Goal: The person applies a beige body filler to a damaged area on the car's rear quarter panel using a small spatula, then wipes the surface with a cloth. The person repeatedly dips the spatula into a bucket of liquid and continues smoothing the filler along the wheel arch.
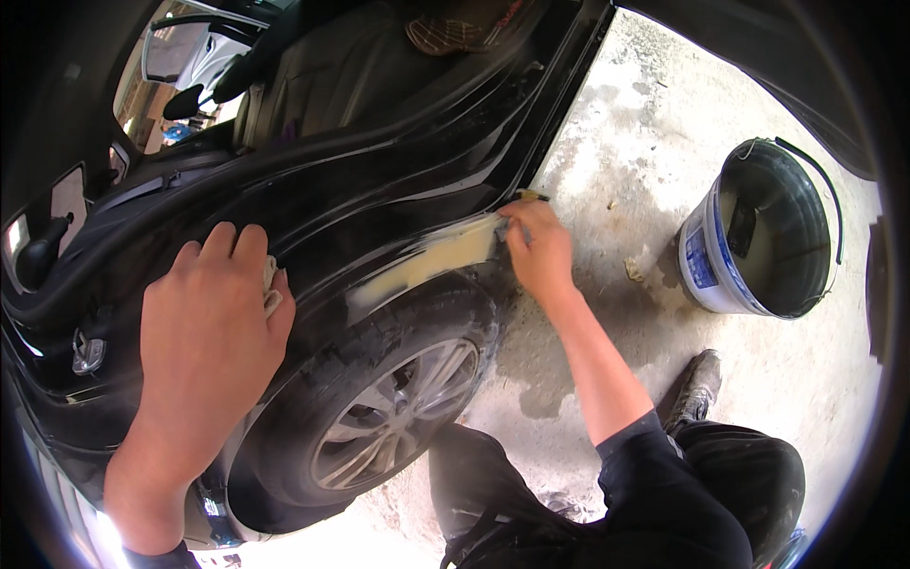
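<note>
Crouching beside a black car, the person has dark-trousered knees point(701, 493) nearest, with a dusty shoe point(697, 384) on the concrete floor point(607, 123) just right of the right forearm. Left of the knees, the car's wheel point(393, 412) with a silver alloy rim sits under the black fender point(313, 204). The left hand point(213, 318) lies flat on the fender above the wheel, fingers together, pressing a pale cloth point(271, 284) whose edge peeks out at its right side. Farther right, the right hand point(538, 251) has its fingers closed on a small sanding block point(512, 230), held against the right end of a beige filler patch point(431, 266) on the wheel arch. Far right on the floor stands an open bucket point(758, 237).
</note>
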